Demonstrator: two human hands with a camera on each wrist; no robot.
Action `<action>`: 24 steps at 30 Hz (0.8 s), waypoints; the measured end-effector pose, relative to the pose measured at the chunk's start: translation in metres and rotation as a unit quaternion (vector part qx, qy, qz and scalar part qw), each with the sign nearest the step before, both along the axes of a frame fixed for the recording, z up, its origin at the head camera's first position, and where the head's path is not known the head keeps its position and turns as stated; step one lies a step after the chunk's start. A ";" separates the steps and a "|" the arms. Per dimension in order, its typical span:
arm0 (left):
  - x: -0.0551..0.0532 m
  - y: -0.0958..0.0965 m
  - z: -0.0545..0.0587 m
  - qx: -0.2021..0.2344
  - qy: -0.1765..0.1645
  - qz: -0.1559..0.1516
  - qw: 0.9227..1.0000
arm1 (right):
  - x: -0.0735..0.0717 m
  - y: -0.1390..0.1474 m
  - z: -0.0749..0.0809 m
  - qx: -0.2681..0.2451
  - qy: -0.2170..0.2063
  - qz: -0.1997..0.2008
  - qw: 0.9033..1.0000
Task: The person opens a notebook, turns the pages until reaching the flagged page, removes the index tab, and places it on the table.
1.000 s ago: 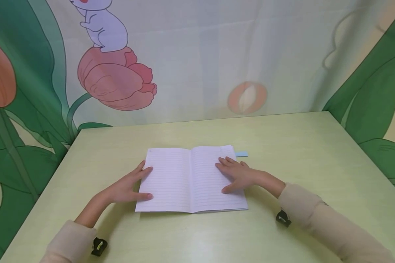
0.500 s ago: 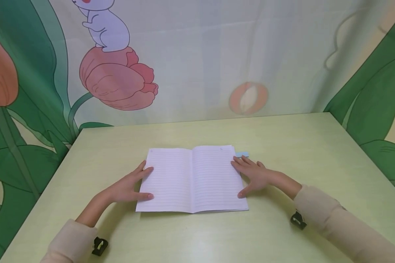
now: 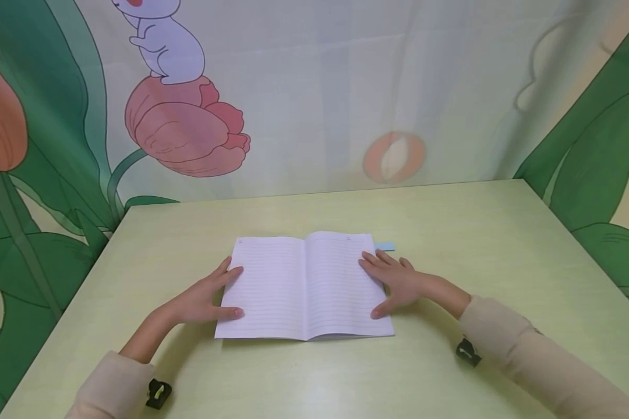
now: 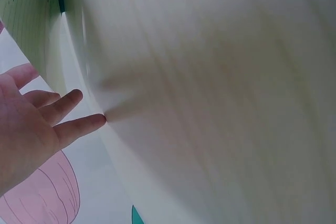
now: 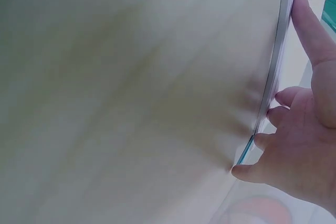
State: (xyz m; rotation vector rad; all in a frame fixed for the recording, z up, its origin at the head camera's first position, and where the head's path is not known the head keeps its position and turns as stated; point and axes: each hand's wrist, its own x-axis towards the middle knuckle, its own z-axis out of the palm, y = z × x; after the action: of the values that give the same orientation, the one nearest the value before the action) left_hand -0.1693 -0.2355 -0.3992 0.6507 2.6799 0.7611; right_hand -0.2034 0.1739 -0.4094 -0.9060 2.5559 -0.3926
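Note:
An open notebook [image 3: 272, 285] with lined white pages lies on the table, its spine running toward the person. My left hand [image 3: 201, 297] rests on the left page's outer edge, thumb and fingers spread. On the right page's outer edge lies my right hand [image 3: 395, 282], its fingers fairly straight and the thumb apart, lower on the page. The right page bulges up slightly near the spine. A light blue tab [image 3: 385, 247] sticks out past the notebook's upper right edge. In the right wrist view the little finger of the right hand [image 5: 299, 135] reaches the tabletop beside the blue strip [image 5: 245, 150].
The pale yellow-green table [image 3: 304, 384] extends around the notebook on all sides. Behind it hangs a printed cloth [image 3: 304, 105] with a rabbit, flowers and leaves. A black clip-like piece [image 3: 159, 393] hangs by the left sleeve, another [image 3: 468, 352] by the right.
My right hand slid right to the page's outer edge, then came back slightly left. The right page now bulges more near the spine. My left hand stayed in place.

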 end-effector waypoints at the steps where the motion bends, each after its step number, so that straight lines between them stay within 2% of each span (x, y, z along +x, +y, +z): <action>1: 0.000 0.000 0.000 0.001 0.000 0.001 1.000 | 0.000 -0.001 0.000 0.000 0.001 0.000 1.000; 15: -0.001 0.002 0.000 0.016 0.010 0.014 1.000 | 0.000 -0.017 0.001 0.000 0.017 0.011 1.000; 24: -0.001 0.003 0.001 0.018 0.010 0.017 1.000 | -0.001 -0.032 0.000 0.004 0.008 0.011 1.000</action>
State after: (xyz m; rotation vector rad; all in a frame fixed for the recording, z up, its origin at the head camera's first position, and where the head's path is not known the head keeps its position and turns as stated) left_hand -0.1702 -0.2327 -0.3983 0.6254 2.7085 0.8165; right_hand -0.2043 0.1422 -0.4090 -0.9378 2.5584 -0.3685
